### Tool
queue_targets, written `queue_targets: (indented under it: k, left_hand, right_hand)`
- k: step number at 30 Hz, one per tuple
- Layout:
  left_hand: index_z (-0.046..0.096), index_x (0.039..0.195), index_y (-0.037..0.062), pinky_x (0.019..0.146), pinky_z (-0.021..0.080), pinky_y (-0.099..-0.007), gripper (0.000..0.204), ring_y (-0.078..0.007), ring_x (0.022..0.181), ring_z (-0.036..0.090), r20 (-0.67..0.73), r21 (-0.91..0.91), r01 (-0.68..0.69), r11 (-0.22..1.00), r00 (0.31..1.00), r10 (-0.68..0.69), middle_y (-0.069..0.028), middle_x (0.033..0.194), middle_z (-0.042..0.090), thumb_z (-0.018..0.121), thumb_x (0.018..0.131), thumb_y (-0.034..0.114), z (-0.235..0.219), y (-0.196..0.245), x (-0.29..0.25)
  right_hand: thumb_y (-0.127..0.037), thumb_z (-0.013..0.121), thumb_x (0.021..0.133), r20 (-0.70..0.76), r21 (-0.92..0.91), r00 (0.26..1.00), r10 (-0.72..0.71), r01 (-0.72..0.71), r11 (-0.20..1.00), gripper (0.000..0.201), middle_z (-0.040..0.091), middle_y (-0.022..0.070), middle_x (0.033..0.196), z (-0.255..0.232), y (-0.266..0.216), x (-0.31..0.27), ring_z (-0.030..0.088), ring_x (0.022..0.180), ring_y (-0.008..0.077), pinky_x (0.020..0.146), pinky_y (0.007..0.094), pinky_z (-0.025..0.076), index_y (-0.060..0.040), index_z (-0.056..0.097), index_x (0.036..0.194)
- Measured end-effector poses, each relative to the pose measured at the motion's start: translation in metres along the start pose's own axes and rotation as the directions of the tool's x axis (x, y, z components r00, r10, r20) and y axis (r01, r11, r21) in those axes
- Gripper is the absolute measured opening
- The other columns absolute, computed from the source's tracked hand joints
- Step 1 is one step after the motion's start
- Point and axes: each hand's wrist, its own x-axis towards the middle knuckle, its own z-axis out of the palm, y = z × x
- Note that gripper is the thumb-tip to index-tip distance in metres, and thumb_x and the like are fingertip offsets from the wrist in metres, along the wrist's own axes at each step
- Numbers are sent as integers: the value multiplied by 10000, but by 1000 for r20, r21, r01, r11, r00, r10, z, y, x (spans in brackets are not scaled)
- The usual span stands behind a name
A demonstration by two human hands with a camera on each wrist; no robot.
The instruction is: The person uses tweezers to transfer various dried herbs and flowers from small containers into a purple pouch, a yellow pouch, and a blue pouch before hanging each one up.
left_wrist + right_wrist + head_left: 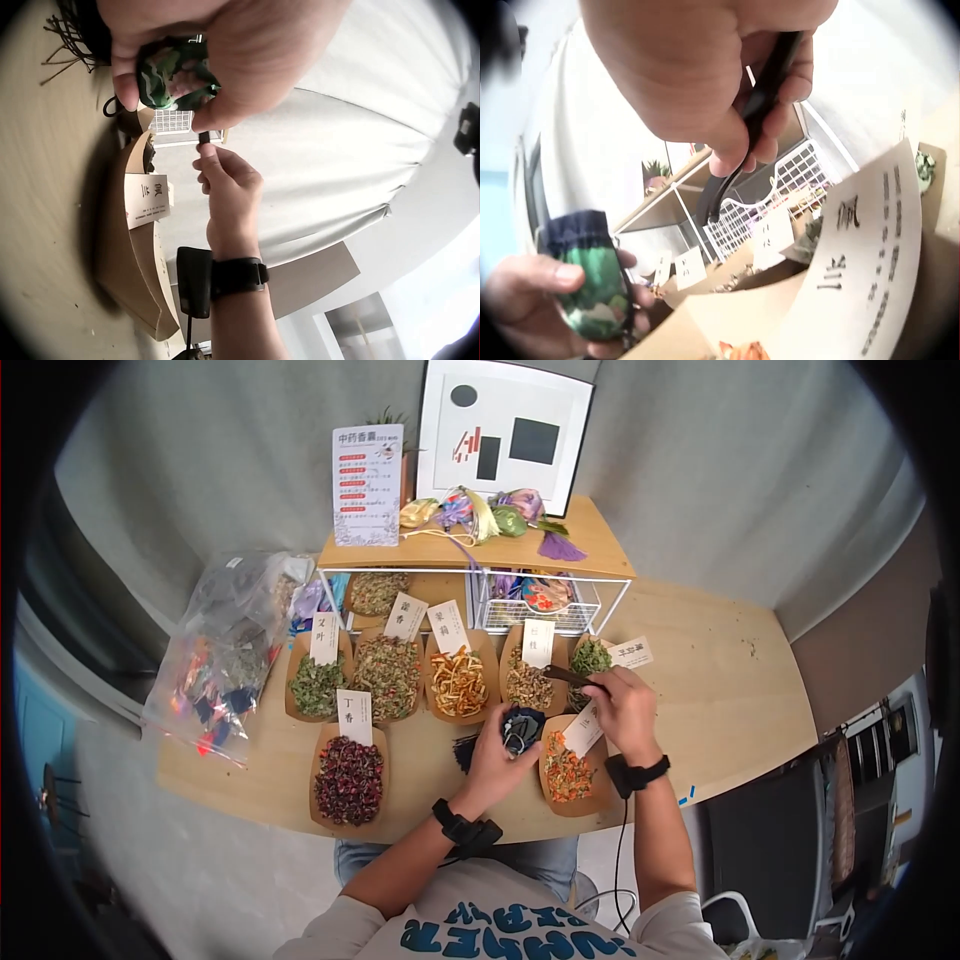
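Observation:
My left hand grips a small drawstring pouch, green with a navy top, holding it upright near the table's front edge. In the head view the pouch's mouth faces up; dark tassel strands hang beside it in the left wrist view. My right hand pinches the handle of a dark spoon, fingers curled round it. The spoon's tip points left, over the edge of a paper tray of beige-brown chips. Just below the right hand sits a tray of orange petals with a tilted name card.
Further paper trays hold dark red buds, yellow-orange strips and green leaves. Behind stands a wooden shelf with finished pouches, a sign and a framed picture. A clear plastic bag lies at the left.

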Motion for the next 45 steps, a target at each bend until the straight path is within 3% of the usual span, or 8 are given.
queue_targets:
  k: [8,11,13,19,23,29,38,45]
  left_hand:
    - [454,1469,16,1042,533,-329,664,-153,1195,661,-34,100,-145,984,988,149,-96,1325,662,846,938,79,3,2,6]
    - [468,1457,14,1031,536,-335,653,-166,1179,671,-67,166,-167,972,981,180,-107,1284,676,849,931,89,1,4,4]
    - [510,1434,-17,991,560,-383,636,-299,1168,692,-56,61,-120,991,991,124,-191,1289,656,851,919,134,-1,6,2]
    - [551,1395,-7,905,587,-372,583,-286,1167,692,55,143,-137,980,990,130,-179,1281,650,852,911,116,-10,8,-2]
    - [535,1435,-4,1009,562,-354,624,-228,1210,689,66,107,13,994,998,-21,-161,1324,670,860,920,126,-15,24,-4]
    - [503,1475,-21,1084,525,-391,676,-298,1302,659,94,106,-52,993,995,42,-206,1401,622,851,910,109,-18,23,-4]
    - [481,1499,-16,1110,507,-378,696,-272,1325,643,93,14,29,999,995,-30,-196,1412,615,854,924,106,-15,12,-4]
    - [477,1498,-8,1100,508,-374,704,-261,1309,645,64,14,24,1000,998,-25,-186,1391,620,863,921,108,-14,15,-6]
  right_hand:
    - [-97,868,833,159,161,963,-219,194,968,187,721,110,869,-52,-46,2,689,765,322,686,411,559,-19,793,987]
    - [-99,860,849,105,178,987,-121,101,979,164,724,113,883,-48,-43,3,703,782,325,683,425,562,-36,803,989]
    - [-103,857,853,65,165,997,-51,40,985,160,723,113,884,-41,-35,4,711,787,328,685,433,567,-45,810,995]
    - [-214,848,856,285,-302,952,114,-24,953,138,727,101,894,0,-17,1,755,819,323,705,444,607,-96,777,859]
    - [-207,851,846,329,-325,937,113,1,946,143,725,96,904,24,-15,-2,757,841,318,711,445,609,-92,770,868]
    - [-164,851,822,314,-376,947,73,54,925,151,716,88,910,34,-7,1,742,905,314,730,437,604,-86,730,868]
    - [-106,846,825,176,-229,984,29,12,973,123,696,86,863,22,-12,0,715,837,313,711,441,574,-70,746,887]
    - [-63,863,827,122,123,990,-67,52,991,163,708,122,838,-35,-45,1,685,751,330,675,413,554,-13,787,962]
